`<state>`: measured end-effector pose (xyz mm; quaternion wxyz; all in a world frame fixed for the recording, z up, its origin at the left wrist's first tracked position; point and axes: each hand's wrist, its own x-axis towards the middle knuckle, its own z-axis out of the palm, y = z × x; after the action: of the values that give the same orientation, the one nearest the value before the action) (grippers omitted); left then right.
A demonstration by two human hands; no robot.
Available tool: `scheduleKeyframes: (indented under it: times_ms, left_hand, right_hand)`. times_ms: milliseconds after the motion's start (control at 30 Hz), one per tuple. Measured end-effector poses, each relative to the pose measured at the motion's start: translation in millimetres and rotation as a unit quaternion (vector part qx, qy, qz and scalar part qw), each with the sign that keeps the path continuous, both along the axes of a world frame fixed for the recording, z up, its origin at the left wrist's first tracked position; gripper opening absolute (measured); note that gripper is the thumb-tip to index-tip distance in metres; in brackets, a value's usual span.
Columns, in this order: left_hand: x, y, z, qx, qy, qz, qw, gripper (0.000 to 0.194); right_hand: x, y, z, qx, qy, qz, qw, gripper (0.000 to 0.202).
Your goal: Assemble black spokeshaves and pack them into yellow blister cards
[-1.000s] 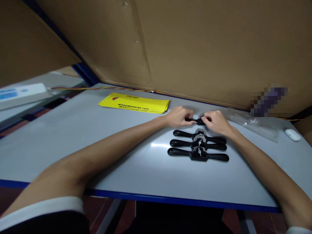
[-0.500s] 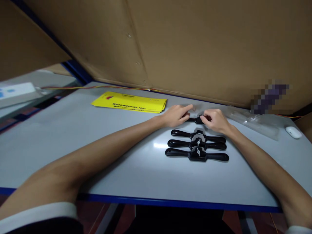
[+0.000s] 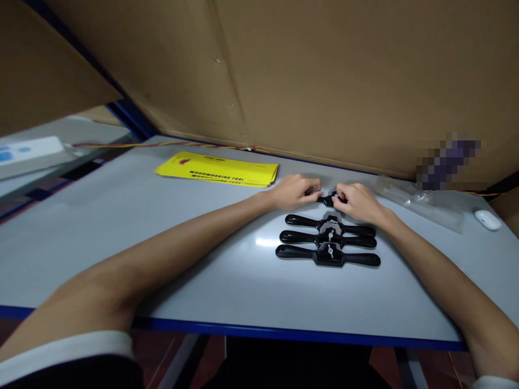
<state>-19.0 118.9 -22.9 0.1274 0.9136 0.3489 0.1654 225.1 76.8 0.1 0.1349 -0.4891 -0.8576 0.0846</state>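
Note:
Behind the others on the table, a black spokeshave (image 3: 328,200) is held between my two hands. My left hand (image 3: 297,192) is closed around its left handle, fingers curled in. On its right side, my right hand (image 3: 357,201) is closed with thumb and forefinger pinched at the middle body; the right handle is hidden under that hand. Three more spokeshaves lie side by side nearer to me: a far one (image 3: 302,220), a middle one (image 3: 298,237) and a near one (image 3: 329,259). Their metal blades and small screws show at the centre.
A stack of yellow cards (image 3: 219,168) printed "WOODWORKING TOOL" lies behind my left hand. Clear plastic bags (image 3: 421,202) and a white earbud-case-like object (image 3: 487,219) are at the right. Cardboard (image 3: 324,81) walls the back, with a twisted cable (image 3: 174,144) along it. A power strip (image 3: 36,154) sits far left.
My left fingers, stretched out before, have curled in around the spokeshave's left handle. My right hand stays on its middle with only a slight shift. The three other spokeshaves remain in place.

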Motion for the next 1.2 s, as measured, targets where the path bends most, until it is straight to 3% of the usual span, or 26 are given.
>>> scheduleKeyframes:
  times_ms: [367, 567, 700, 933, 1200]
  left_hand:
    - [-3.8, 9.5, 2.5, -0.020, 0.000, -0.060, 0.998, 0.053]
    - [-4.4, 9.9, -0.2, -0.018, -0.010, -0.054, 0.998, 0.051]
    - [-3.7, 8.9, -2.5, -0.020, -0.028, -0.040, 0.999, 0.051]
    - [-3.1, 6.6, -0.2, -0.039, -0.035, -0.034, 0.998, 0.047]
    - [-1.6, 6.0, 0.2, -0.036, -0.046, -0.049, 0.997, 0.045]
  right_hand:
    - [2.3, -3.9, 1.1, -0.016, -0.054, 0.070, 0.996, 0.006]
    - [10.1, -1.1, -0.8, -0.034, 0.106, 0.090, 0.990, 0.014]
    - [12.3, 1.7, -2.1, -0.065, 0.179, 0.082, 0.978, 0.024]
    - [6.7, 2.5, -8.4, -0.048, 0.212, -0.011, 0.976, 0.024]
    - [8.1, -0.9, -5.7, -0.051, 0.195, 0.024, 0.979, 0.029]
